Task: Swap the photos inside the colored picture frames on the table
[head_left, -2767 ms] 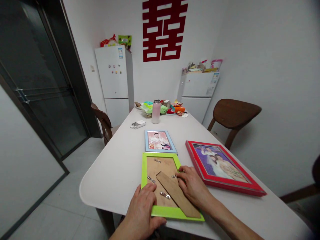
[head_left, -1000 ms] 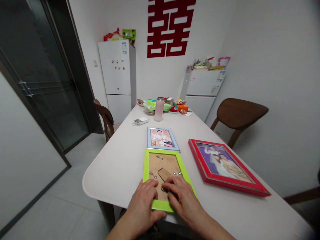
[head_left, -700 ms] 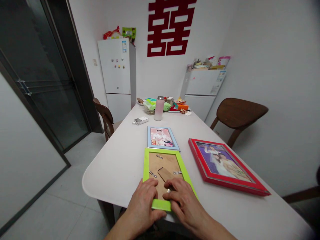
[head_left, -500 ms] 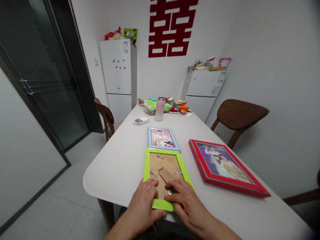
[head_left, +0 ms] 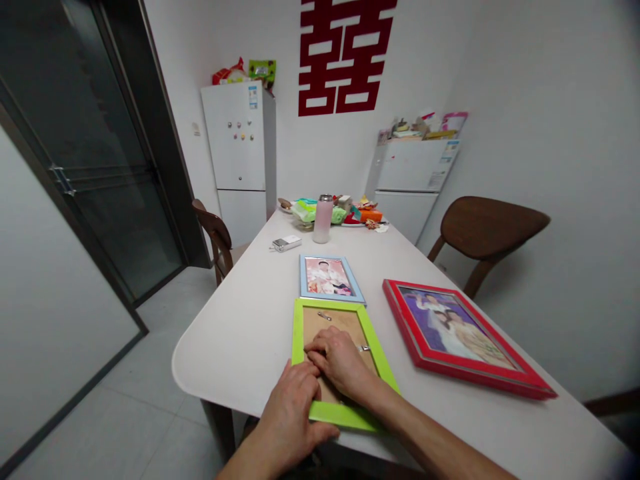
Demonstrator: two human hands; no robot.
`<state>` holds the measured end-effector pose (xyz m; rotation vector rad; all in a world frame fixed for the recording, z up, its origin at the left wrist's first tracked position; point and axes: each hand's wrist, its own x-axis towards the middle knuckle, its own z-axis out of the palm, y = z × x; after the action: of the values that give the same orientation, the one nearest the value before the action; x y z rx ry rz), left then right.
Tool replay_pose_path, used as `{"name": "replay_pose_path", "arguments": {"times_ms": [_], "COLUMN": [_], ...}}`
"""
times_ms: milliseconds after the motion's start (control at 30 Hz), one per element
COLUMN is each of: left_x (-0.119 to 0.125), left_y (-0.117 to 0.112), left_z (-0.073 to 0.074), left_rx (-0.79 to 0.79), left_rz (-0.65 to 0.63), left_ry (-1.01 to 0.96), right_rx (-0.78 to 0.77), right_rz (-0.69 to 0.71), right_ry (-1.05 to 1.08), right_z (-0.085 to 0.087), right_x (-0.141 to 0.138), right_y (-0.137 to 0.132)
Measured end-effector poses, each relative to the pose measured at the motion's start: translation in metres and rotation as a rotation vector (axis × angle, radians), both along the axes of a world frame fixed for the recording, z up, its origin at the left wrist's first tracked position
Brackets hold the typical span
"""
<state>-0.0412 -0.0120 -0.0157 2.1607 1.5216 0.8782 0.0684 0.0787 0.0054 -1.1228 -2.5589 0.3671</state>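
Head view of a lime-green picture frame (head_left: pixel 299 347) lying face down on a white table (head_left: pixel 235 353), its brown backing board (head_left: pixel 313 327) facing up. Left hand (head_left: pixel 287 420) rests across the frame's lower left corner, fingers together and curled slightly over the rail, pressing rather than gripping. Right hand (head_left: pixel 340 360) lies over the centre of the frame with its fingers narrowed and bent on the board; whether they pinch anything cannot be told, as the palm hides what lies beneath. Two metal turn clips show on the board, one (head_left: pixel 324 316) near the frame's top rail and one (head_left: pixel 364 348) by its right rail. Just beyond the top rail lies a blue-framed photograph (head_left: pixel 327 277); right of the frame lies a red-framed photograph (head_left: pixel 455 333). Likely hazards: a loose clip could let the board lift or shift, a clip's edge could catch a fingertip, and a hard push could slide the frame into the blue frame or over the near table edge.
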Motion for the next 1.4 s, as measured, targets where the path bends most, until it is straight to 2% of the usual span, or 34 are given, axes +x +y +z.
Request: {"name": "replay_pose_path", "arguments": {"times_ms": [100, 167, 300, 567, 733, 900, 1000, 1100, 1200, 1267, 1367, 1400], "left_x": [0.0, 0.0, -0.001, 0.0, 0.001, 0.006, 0.007, 0.002, -0.002, 0.0, 0.017, 0.026], "left_y": [0.0, 0.0, -0.001, -0.001, 0.0, 0.0, 0.001, 0.0, -0.002, -0.003, -0.003, -0.003], "left_z": [-0.001, -0.002, -0.005, -0.004, 0.001, 0.004, 0.004, 0.008, 0.02, 0.028, 0.034, 0.035], "left_rx": [0.009, 0.022, 0.03, 0.026, 0.013, -0.046, -0.034, 0.005, 0.005, 0.003, -0.04, -0.084], "left_rz": [0.005, 0.004, 0.001, 0.017, 0.025, 0.038, 0.025, 0.012, 0.044, 0.092, 0.137, 0.141], "left_ry": [0.006, 0.003, -0.006, -0.012, 0.002, 0.045, 0.039, -0.034, -0.186, -0.32, -0.616, -0.733], "right_rx": [0.003, -0.022, -0.037, -0.026, -0.069, -0.111, -0.147, -0.192, -0.258, -0.309, -0.504, -0.769], "right_rz": [0.028, -0.001, -0.138, -0.416, -0.497, -0.514, -0.472, -0.439, -0.509, -0.574, -0.552, -0.457], "right_ry": [0.059, 0.113, 0.169, 0.108, 0.121, 0.262, 0.416, 0.608, 0.81, 0.914, 1.042, 1.166], "right_z": [-0.003, -0.004, -0.004, -0.015, -0.019, -0.015, -0.004, 0.009, 0.015, 0.012, 0.002, -0.001], "right_x": [0.002, 0.003, 0.007, 0.003, -0.001, -0.002, 0.012, 0.044, 0.077, 0.086, 0.072, 0.062], "right_y": [0.001, 0.005, 0.027, 0.072, 0.082, 0.084, 0.081, 0.074, 0.056, 0.034, -0.004, -0.014]}}
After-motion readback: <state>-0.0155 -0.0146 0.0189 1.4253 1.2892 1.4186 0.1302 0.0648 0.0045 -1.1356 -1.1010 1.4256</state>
